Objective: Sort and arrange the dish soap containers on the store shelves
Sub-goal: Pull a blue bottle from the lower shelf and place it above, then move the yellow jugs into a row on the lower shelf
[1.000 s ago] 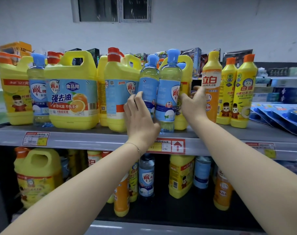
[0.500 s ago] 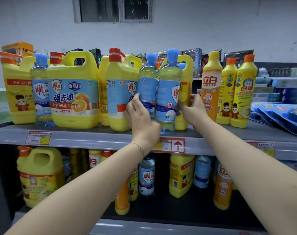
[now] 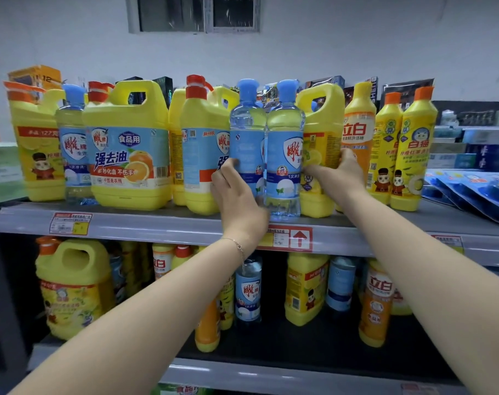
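The left clear bottle (image 3: 246, 132) stands at the front edge of the upper shelf (image 3: 157, 227), touching the right clear bottle (image 3: 285, 132); your left hand (image 3: 236, 201) grips it low down. Your right hand (image 3: 339, 178) clasps the yellow jug (image 3: 325, 121) just beside them.

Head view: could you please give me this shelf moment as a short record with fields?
left hand: grips left clear bottle
right hand: grips yellow jug
right clear bottle: upright, close beside left clear bottle
upper shelf: jugs and bottles standing in a row
lower shelf: more soap containers, dimly lit
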{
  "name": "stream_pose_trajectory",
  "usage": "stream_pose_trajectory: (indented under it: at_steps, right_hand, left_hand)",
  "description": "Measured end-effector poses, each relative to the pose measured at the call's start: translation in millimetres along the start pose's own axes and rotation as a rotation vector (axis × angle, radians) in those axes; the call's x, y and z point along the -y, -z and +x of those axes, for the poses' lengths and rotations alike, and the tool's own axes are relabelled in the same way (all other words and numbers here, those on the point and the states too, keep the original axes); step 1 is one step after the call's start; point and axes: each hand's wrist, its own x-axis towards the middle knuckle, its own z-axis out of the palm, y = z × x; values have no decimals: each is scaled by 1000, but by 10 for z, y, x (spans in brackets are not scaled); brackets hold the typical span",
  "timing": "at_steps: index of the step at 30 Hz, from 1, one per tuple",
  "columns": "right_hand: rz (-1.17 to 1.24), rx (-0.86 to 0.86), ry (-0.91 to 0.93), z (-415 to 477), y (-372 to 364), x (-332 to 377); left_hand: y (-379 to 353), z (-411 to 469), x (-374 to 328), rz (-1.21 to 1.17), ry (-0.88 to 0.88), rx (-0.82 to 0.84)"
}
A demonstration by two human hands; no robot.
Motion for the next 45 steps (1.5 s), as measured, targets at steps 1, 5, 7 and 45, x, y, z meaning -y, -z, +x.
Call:
stream_pose_trajectory:
  at_steps: [1, 5, 7, 45]
  right_hand:
    - [1, 11, -2, 4, -9, 4]
    - [56, 40, 16, -47, -45, -19]
    - [98, 8, 23, -90, -61, -26]
    - [452, 42, 495, -1827, 820, 23]
  left_hand:
    - [17, 5, 9, 31, -7, 2]
    - [57, 20, 5, 107, -7, 7]
    - [69, 24, -4, 171, -18, 21]
    - [401, -589, -275, -777, -83, 565]
